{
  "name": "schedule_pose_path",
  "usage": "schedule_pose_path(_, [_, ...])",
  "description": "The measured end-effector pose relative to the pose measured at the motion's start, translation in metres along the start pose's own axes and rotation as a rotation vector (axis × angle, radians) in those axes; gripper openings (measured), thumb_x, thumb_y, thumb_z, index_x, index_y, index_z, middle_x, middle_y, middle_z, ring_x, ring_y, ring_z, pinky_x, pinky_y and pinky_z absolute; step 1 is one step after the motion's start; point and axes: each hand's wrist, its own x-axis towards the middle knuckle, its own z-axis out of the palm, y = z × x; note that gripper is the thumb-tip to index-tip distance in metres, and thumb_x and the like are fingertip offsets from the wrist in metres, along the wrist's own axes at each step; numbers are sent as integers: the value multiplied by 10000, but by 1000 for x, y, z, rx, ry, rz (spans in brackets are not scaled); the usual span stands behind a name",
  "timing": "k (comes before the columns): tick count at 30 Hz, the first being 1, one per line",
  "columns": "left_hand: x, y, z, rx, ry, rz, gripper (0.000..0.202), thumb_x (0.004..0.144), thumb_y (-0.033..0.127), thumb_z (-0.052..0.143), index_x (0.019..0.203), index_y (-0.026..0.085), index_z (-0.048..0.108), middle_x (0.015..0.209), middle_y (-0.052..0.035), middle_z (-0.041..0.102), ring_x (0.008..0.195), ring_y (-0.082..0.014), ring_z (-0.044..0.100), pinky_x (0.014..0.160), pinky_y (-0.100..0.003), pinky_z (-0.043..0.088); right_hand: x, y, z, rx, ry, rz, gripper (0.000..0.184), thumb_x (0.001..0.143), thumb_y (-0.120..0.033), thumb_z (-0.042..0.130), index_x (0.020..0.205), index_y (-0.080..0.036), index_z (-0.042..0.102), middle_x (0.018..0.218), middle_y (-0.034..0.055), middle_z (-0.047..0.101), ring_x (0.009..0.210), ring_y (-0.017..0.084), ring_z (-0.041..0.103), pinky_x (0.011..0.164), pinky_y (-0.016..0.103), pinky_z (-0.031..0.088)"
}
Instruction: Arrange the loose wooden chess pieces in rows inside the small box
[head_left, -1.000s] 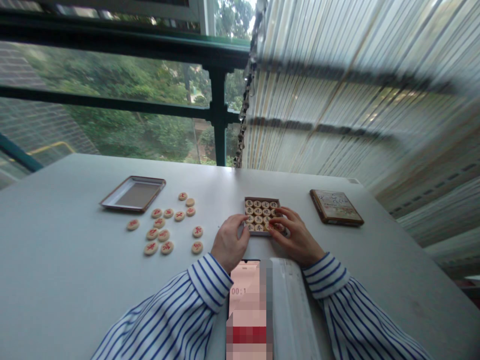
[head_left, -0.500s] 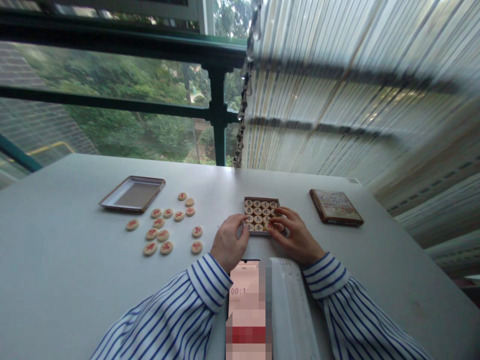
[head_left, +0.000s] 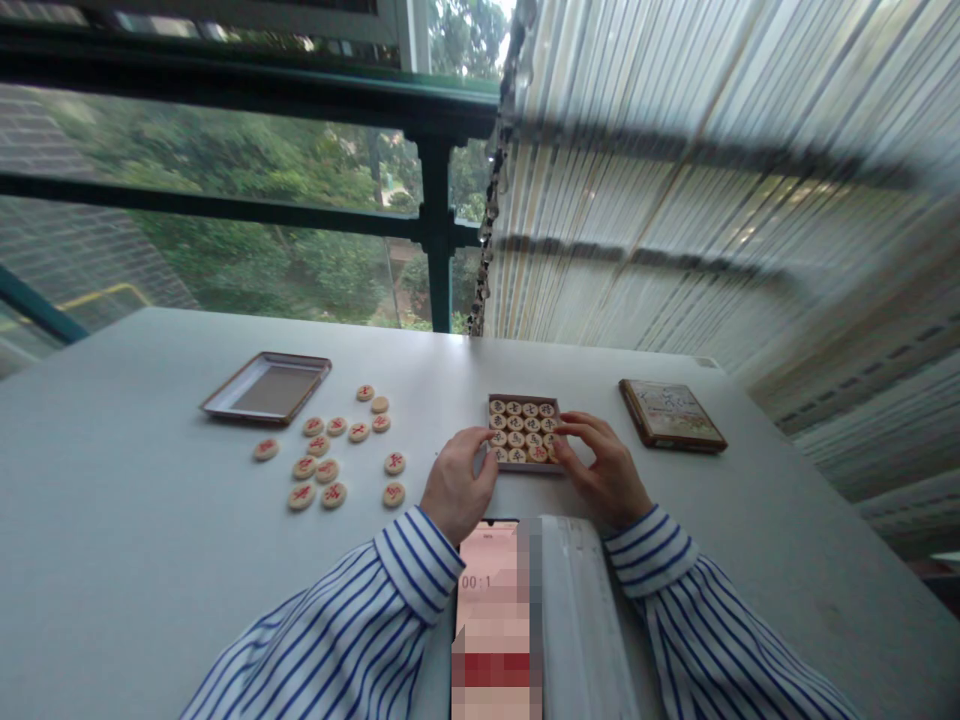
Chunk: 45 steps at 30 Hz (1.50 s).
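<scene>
at centre frame the right hand (head_left: pixel 609 470) has been drawn off the xiangqi pieces (head_left: pixel 523 432); it and the left hand (head_left: pixel 456 482) are laid open against the box (head_left: pixel 523 397).

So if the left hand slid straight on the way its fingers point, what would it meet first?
The left hand would meet the left wall of the small box at once; its fingertips seem to be touching it now. Behind that wall lie the packed chess pieces.
</scene>
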Motion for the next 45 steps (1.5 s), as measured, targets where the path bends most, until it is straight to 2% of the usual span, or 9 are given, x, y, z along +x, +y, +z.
schedule_pose_path(10, [0,0,-3,-8,85,58,238,781,173,487,1012,176,545,1008,-65,611,945,-178,566,814,-338,484,-1,1,-3,-13,120,-14,132,783,-232,504,836,-195,619,908,72,641,903,193,570,851,384,445])
schedule_pose_path(21, [5,3,-13,2,180,74,210,782,222,502,974,169,569,975,-68,625,928,-174,580,790,-328,495,-1,3,0,-6,142,-57,142,787,-216,482,825,-189,616,864,73,651,852,189,577,801,373,464])
schedule_pose_path(28, [11,4,-43,82,161,102,217,785,233,493,978,177,577,954,-53,636,877,-165,591,790,-325,488,-3,5,2,-18,151,-56,152,796,-229,475,838,-197,618,881,68,646,873,194,572,823,384,448])
schedule_pose_path(36, [7,-29,-86,212,270,-5,222,771,300,507,931,179,602,908,-42,642,760,-155,604,722,-304,499,-2,4,1,-8,135,-61,142,793,-219,481,840,-194,613,868,62,647,859,190,576,801,362,459])
schedule_pose_path(41, [1,-44,-98,238,248,-14,253,764,299,514,962,168,604,902,-51,649,794,-161,605,739,-300,493,0,-5,-3,1,116,-55,141,798,-226,483,861,-191,604,890,70,639,882,193,572,821,363,455])
schedule_pose_path(45, [0,-51,-100,311,166,17,232,740,271,538,933,158,601,877,-59,653,802,-180,605,759,-326,482,6,-23,-7,19,68,-43,158,804,-248,482,895,-193,598,911,71,636,893,194,575,812,351,457])
